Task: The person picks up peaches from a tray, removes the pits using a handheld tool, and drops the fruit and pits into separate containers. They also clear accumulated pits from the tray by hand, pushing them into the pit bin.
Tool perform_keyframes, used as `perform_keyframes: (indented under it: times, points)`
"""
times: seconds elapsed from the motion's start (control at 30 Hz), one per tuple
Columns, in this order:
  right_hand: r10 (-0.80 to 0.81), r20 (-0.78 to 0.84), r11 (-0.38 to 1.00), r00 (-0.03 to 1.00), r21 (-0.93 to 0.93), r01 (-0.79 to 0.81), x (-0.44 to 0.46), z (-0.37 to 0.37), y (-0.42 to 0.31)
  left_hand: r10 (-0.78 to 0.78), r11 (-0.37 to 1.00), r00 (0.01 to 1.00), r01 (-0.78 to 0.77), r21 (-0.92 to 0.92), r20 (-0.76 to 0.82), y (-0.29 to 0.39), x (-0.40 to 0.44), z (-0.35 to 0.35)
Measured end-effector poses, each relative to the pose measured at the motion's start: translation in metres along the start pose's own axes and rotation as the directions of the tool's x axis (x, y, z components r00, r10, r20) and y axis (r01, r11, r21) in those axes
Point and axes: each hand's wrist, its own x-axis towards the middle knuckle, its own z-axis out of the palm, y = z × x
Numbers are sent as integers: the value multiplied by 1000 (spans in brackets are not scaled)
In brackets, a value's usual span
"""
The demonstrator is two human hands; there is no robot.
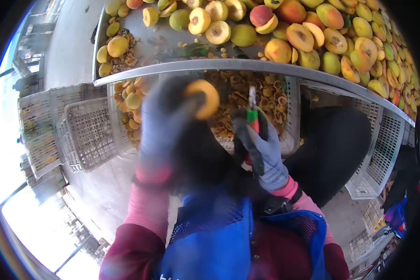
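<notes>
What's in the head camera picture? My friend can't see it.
A gloved left hand, blurred, holds a yellow-orange fruit piece; the gloved right hand grips a red-and-green-handled tool. Ahead, cut fruit lies on a metal table.

Fruit [300,38] on the bench [228,64], crates below and to either side.
On the bench, fruit crowds the right, scraps [128,52] the left corner. Below its near edge, a crate [291,109] holds more scraps [271,92], with more fruit [133,101] to their left; another crate [92,133] stands further left, stacked crates [38,128] beyond it. Before the edge, the left hand [170,105] holds a fruit piece [211,99], the right hand [263,144] a tool [252,115].
</notes>
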Motion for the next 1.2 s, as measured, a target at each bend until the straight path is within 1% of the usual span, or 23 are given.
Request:
perform_keyframes:
  times: [0.07,0.1,0.13,0.23,0.27,0.33,0.4,0.5,0.53,0.57,0.63,0.67,0.73,0.77,0.8,0.83,0.87,0.9,0.97,1.0,1.1,1.13,1.2]
  points:
    - [32,35,999,999,-10,-31,-1,5,-10,-91,960,985,126,-250,149,12,-21,23]
    - [162,95,986,982,-60,-157,-2,0,-19,-14,999,995,18,-34,101,10,-26,33]
    - [292,150,954,945,-116,-276,-3,-3,-24,-4,991,997,13,-131,76,8,-31,40]
    - [347,149,936,926,4,-352,-10,-3,-21,-79,918,997,68,-390,-12,0,-44,62]
    - [311,161,949,937,4,-316,-10,-4,-18,-89,934,994,63,-352,-59,0,-47,64]
    - [241,175,969,954,6,-246,-10,-13,-6,89,996,992,-87,30,-94,-29,-54,60]
    - [-192,258,873,947,-395,285,-9,-26,17,320,925,945,-294,241,-73,-32,-53,55]
    - [-369,484,456,793,-650,608,-19,-30,15,636,685,771,-549,478,-26,-31,-50,53]
    - [-310,414,595,856,-618,514,-24,-28,15,394,896,913,-357,265,-105,-31,-54,59]
    - [-237,349,716,907,-568,406,-30,-27,14,119,993,977,-117,20,-175,-26,-57,66]
    - [-74,347,682,935,-666,302,-40,-27,3,-246,887,959,163,-431,-143,-3,-60,72]
    - [10,338,656,941,-712,249,-44,-27,0,-216,926,956,136,-352,-199,2,-62,77]
    - [-101,377,702,921,-629,335,-47,-28,6,-115,959,977,63,-277,-178,-2,-64,76]
    - [-26,350,795,936,-561,232,-47,-27,4,-64,971,984,22,-239,-167,-4,-64,74]
    - [50,321,867,946,-484,118,-48,-26,3,-82,969,989,51,-243,-119,-2,-65,70]
    - [271,279,922,921,-352,-164,-51,-23,-7,-108,950,986,65,-307,-124,-4,-67,71]
    - [479,276,877,833,-201,-437,-51,-21,-14,-129,928,983,74,-366,-129,-9,-68,74]
    - [559,349,823,752,-120,-555,-49,-25,-11,-147,903,980,78,-423,-134,-14,-68,73]
    - [656,508,648,558,1,-762,-44,-37,-3,-203,936,979,191,-296,-7,-19,-65,66]
    - [665,600,492,445,96,-865,-41,-39,-4,-74,977,996,82,-196,49,-19,-66,63]
    - [616,686,292,387,257,-921,-44,-43,-2,194,981,980,-192,-35,50,-11,-71,54]
    - [436,820,337,371,234,-912,-45,-42,-3,303,949,953,-304,80,31,-9,-74,49]
    - [232,879,333,417,331,-883,-40,-47,-10,409,863,912,-381,331,-17,-15,-79,21]
